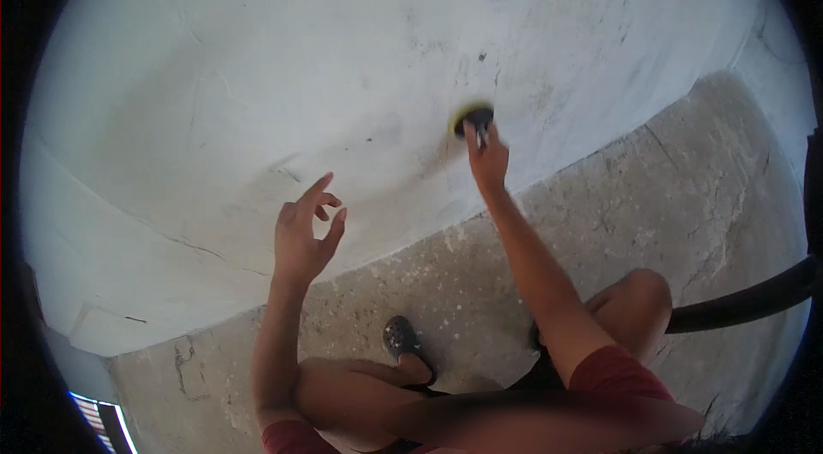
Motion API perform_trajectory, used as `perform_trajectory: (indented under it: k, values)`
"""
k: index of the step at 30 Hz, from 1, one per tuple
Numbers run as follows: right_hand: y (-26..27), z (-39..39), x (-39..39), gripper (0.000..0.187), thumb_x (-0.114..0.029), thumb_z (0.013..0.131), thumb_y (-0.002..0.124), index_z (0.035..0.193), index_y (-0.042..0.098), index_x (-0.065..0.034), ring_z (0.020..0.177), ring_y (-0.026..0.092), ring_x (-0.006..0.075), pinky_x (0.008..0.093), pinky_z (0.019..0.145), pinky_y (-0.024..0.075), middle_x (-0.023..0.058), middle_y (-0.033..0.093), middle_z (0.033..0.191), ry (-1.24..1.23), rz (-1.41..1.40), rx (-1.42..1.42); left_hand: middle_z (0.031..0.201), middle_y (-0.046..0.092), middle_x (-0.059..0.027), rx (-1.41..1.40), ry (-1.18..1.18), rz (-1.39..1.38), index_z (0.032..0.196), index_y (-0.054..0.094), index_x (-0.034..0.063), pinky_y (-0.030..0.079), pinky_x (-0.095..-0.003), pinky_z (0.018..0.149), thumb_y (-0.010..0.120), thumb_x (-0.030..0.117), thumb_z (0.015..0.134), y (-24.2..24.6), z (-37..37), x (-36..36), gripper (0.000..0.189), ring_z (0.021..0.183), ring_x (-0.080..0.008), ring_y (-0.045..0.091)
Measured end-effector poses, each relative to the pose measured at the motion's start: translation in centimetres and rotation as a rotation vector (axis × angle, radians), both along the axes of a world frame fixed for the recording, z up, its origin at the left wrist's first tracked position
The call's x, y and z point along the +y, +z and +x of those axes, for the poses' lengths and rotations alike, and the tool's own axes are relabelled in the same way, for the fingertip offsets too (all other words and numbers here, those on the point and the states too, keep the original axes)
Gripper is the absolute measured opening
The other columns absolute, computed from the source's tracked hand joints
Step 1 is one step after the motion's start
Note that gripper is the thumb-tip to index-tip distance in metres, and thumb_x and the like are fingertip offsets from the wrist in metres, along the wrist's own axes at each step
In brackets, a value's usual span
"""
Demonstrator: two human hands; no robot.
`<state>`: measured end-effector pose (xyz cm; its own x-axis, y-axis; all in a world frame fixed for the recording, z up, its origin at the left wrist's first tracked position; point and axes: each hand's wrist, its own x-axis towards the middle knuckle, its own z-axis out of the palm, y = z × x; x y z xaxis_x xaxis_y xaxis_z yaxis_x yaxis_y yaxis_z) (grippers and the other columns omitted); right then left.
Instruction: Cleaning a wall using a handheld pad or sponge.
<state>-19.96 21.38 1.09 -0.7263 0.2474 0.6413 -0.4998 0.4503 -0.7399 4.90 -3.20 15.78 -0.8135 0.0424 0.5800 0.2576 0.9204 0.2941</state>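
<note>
My right hand (487,155) grips a round black pad with a yellow rim (474,118), blurred at its edge, and it lies against the white wall (360,87). What kind of pad it is, I cannot tell for sure. Raised in front of the same wall, lower and to the left, my left hand (310,222) holds nothing; its fingers are apart and partly bent. Dark scuffs, small chips and thin cracks mark the wall around both hands.
Below the wall runs a rough concrete floor (463,280) with pale specks. A dark clog (403,339) is on my foot, near the wall's base. At the right a thick dark bar or tube (746,306) crosses the view beside my bent knee.
</note>
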Motion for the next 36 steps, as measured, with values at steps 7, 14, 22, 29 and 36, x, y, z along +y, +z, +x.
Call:
perform_trajectory:
  k: [7,14,22,29,36]
  values:
    - [-10.3,3.4,2.0,0.045,-0.048,0.093,0.066,0.1,0.062,-0.0035,0.075,0.067,0.0414,0.0477,0.062,0.0519,0.018,0.068,0.079,0.019,0.103,-0.226,0.091,0.069,0.0023,0.01,-0.063,-0.03,0.136,0.054,0.0087,0.047,-0.0343,0.076,0.073,0.013,0.085,-1.1,-0.3,0.8,0.055,0.072,-0.0149,0.062]
    - [14.3,-1.6,1.4,0.047,-0.047,0.088,0.074,0.074,0.06,-0.0042,0.045,0.054,0.0234,0.0346,0.048,0.044,0.0096,0.054,0.054,-0.016,-0.07,0.258,0.095,0.07,0.0019,0.033,-0.027,-0.043,0.138,0.052,0.0102,0.046,-0.0344,0.076,0.074,0.013,0.085,-1.1,0.4,0.8,0.058,0.074,-0.015,0.063]
    - [22.5,-4.8,6.3,0.037,-0.032,0.094,0.072,0.106,0.057,-0.0006,0.082,0.056,0.0112,0.0249,0.068,0.0452,0.0104,0.061,0.085,0.416,0.277,0.324,0.097,0.07,-0.0014,-0.143,-0.088,0.007,0.134,0.057,0.0098,0.047,-0.0327,0.079,0.077,0.005,0.081,-2.7,-3.1,2.2,0.057,0.077,-0.0165,0.062]
    - [4.0,-2.3,10.5,0.045,-0.048,0.078,0.078,0.065,0.047,-0.0185,0.043,0.049,0.0192,0.0332,0.041,0.0377,-0.0002,0.045,0.06,0.943,0.938,0.527,0.118,0.068,-0.0141,-0.939,-0.378,0.008,0.134,0.058,0.0097,0.048,-0.0431,0.091,0.072,0.037,0.088,-10.2,-7.5,7.7,0.055,0.104,-0.0321,0.066]
    - [-10.6,-4.3,18.4,0.056,-0.062,0.083,0.063,0.081,0.068,-0.006,0.079,0.067,0.0411,0.0496,0.072,0.0517,0.0191,0.069,0.079,1.169,1.039,-0.503,0.123,0.066,-0.0176,-1.22,-0.812,-0.312,0.131,0.059,0.0061,0.048,-0.047,0.098,0.065,0.047,0.092,-10.3,-15.7,16.5,0.057,0.113,-0.0357,0.064]
